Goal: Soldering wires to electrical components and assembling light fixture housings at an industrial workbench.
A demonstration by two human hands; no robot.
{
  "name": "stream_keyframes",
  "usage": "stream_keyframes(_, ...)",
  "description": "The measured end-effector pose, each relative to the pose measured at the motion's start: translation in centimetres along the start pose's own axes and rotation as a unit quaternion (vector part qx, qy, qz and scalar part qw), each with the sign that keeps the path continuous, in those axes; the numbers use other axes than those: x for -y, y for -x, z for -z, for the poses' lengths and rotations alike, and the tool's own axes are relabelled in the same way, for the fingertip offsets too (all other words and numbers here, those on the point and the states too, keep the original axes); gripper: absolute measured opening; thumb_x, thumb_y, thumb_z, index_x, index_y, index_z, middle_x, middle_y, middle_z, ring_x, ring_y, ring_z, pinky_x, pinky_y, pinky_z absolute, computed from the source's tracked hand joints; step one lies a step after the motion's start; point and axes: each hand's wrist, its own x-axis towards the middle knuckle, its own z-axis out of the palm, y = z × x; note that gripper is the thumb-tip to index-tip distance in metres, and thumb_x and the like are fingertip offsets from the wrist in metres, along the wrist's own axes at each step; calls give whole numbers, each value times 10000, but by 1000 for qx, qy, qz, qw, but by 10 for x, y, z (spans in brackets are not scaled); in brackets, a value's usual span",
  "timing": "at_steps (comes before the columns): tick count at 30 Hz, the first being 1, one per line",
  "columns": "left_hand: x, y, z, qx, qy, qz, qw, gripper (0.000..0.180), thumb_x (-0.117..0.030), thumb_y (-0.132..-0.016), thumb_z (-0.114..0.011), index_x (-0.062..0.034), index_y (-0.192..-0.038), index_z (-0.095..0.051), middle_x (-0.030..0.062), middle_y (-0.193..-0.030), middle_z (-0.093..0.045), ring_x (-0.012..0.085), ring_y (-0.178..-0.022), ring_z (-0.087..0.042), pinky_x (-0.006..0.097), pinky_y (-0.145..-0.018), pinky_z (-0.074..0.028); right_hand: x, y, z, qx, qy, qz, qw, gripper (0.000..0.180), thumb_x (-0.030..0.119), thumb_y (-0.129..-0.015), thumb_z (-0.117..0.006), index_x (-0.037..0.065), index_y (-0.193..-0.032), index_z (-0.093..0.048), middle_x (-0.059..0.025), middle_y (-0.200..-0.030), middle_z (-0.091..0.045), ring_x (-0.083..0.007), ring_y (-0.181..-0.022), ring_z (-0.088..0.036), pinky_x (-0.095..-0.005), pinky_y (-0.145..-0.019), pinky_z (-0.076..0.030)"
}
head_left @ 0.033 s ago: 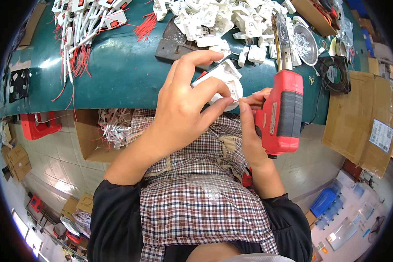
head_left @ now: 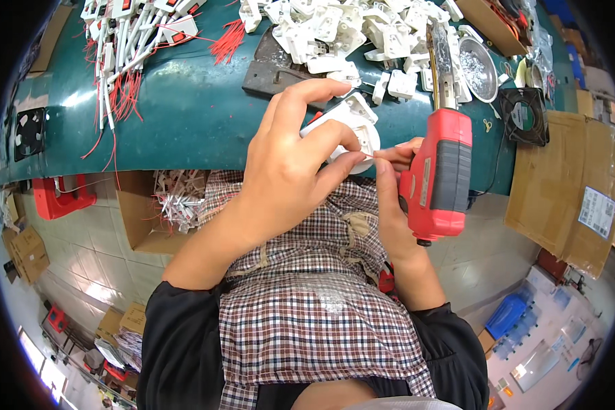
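Observation:
My left hand (head_left: pixel 283 154) is closed, with thumb and index fingertip pinched at a thin wire (head_left: pixel 369 157) beside a white plastic housing (head_left: pixel 354 123). Its other fingers arch over the housing, which has a rounded end and a bit of red on its left. In my right hand (head_left: pixel 398 181) is a red-and-black pistol-shaped power tool (head_left: pixel 444 171), its long metal nose pointing away from me. The tool hides part of that hand. My right thumb and index fingertip also meet at the wire, close to the left fingertips.
White plastic housings (head_left: pixel 348 31) lie heaped behind a dark metal block (head_left: pixel 273 72). White cable assemblies with red wires (head_left: pixel 126 55) lie far left. A round metal dish (head_left: pixel 478 68) and a black fan (head_left: pixel 524 116) stand right. A cardboard box (head_left: pixel 133 212) sits below the table edge.
The power tool has tipped very slightly to the left. Otherwise both hands, the wire and the housing stay in place.

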Motion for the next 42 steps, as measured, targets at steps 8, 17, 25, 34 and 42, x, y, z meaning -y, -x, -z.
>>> stream_keyframes(8,-7,-4,4,17,-73,-25,997,220,-49,-690,-818,-73,-784,-621,146,-1317,-597,338,-1127,-611,403,-855,-529,-18,6,4,6,112,105,988,503,-49,-822,-789,-10,-1230,-498,-128,-1119,-621,-221,-941,-662,-322,-827,-533)
stream_keyframes(17,-11,2,-3,9,-83,3,996,201,-33,-682,-785,-67,-755,-601,129,-1260,-633,332,-1054,-626,400,-843,-526,25,19,44,47,36,-60,996,378,70,-949,-685,-6,-1266,-493,-93,-1106,-577,-140,-827,-635,-290,-749,-528)
stream_keyframes(25,-11,5,-5,-11,-74,5,997,201,-35,-686,-780,-62,-756,-593,128,-1242,-640,323,-1033,-631,394,-833,-525,55,44,127,150,128,-59,979,344,119,-932,-682,-16,-1229,-574,-117,-964,-574,-108,-615,-499,-252,-558,-438)
stream_keyframes(34,-9,4,-8,-21,-88,-21,996,202,-28,-689,-762,-58,-765,-577,120,-1164,-640,321,-989,-632,368,-754,-545,71,21,128,216,231,-3,949,262,-6,-673,-761,-24,-904,-639,-143,-791,-660,-267,-677,-649,-327,-640,-515)
stream_keyframes(42,-10,6,-8,-20,-62,0,998,197,-17,-685,-776,-63,-766,-603,125,-1215,-647,318,-1007,-637,387,-814,-524,68,13,126,267,250,52,929,241,-45,-627,-735,-22,-840,-624,-138,-760,-646,-257,-646,-644,-310,-610,-509)
